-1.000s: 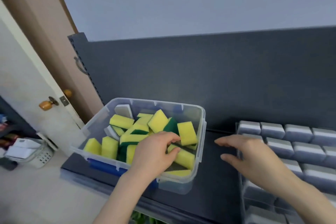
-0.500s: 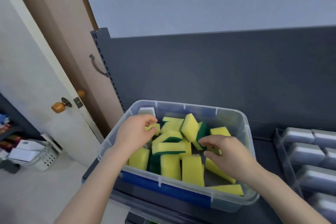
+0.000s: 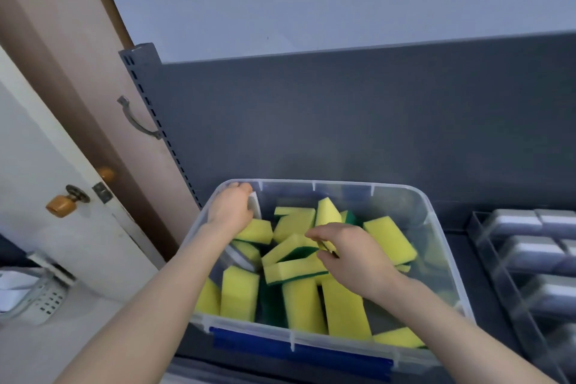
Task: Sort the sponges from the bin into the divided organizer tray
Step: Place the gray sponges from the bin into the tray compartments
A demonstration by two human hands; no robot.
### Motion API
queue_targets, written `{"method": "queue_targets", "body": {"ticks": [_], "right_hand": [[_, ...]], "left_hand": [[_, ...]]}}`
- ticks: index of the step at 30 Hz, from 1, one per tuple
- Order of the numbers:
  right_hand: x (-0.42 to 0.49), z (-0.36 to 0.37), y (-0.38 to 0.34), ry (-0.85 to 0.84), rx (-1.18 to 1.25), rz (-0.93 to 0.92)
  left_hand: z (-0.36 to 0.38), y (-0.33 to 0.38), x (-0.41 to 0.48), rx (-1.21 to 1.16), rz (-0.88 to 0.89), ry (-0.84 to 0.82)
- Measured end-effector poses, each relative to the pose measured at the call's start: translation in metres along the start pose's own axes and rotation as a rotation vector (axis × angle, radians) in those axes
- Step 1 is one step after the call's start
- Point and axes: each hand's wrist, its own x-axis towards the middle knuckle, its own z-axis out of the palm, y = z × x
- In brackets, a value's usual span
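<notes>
A clear plastic bin (image 3: 430, 209) with a blue latch holds several yellow-and-green sponges (image 3: 300, 305). My left hand (image 3: 232, 210) is in the bin's far left corner, fingers curled round a grey-white sponge (image 3: 255, 204) that stands against the wall. My right hand (image 3: 349, 254) is over the middle of the pile, pinching the edge of a yellow sponge (image 3: 325, 245). The divided organizer tray (image 3: 498, 262) lies at the right, with several grey-white sponges in its compartments.
A dark grey back panel (image 3: 343, 118) rises behind the bin. To the left are a door with a brass knob (image 3: 62, 204) and a white basket (image 3: 28, 299) on the floor below. The bin sits on a dark shelf (image 3: 455, 227).
My left hand moved further to the bin's far left corner and took hold of the grey-white sponge. My right hand came from the tray into the bin and stays on the yellow sponges.
</notes>
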Motion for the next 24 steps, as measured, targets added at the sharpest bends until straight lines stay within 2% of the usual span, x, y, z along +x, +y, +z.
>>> {"method": "queue_targets", "body": {"ticks": [5, 7, 10, 12, 14, 17, 20, 22, 24], "right_hand": [[0.002, 0.011, -0.002, -0.032, 0.006, -0.01], [0.0, 0.01, 0.002, -0.031, 0.039, -0.001], [0.0, 0.002, 0.007, 0.019, 0.179, 0.036], [0.002, -0.003, 0.006, 0.077, 0.382, 0.108], [0.005, -0.007, 0.0, 0.095, 0.766, 0.268], [0.01, -0.013, -0.007, 0.021, 1.312, 0.471], [0.011, -0.017, -0.009, -0.012, 1.471, 0.467], [0.012, -0.017, -0.009, 0.029, 1.42, 0.461], [0.013, -0.017, -0.009, 0.088, 1.288, 0.444]], "left_hand": [[-0.006, -0.002, -0.011, 0.148, 0.03, -0.007], [-0.022, 0.002, -0.023, 0.112, 0.068, 0.088], [-0.049, 0.014, -0.049, -0.103, 0.178, 0.338], [-0.064, 0.028, -0.07, -0.216, 0.289, 0.488], [-0.069, 0.042, -0.089, -0.243, 0.402, 0.593], [-0.061, 0.058, -0.107, -0.211, 0.585, 0.682], [-0.049, 0.064, -0.116, -0.176, 0.728, 0.679], [-0.042, 0.063, -0.118, -0.177, 0.774, 0.604], [-0.039, 0.058, -0.119, -0.257, 0.709, 0.518]]}}
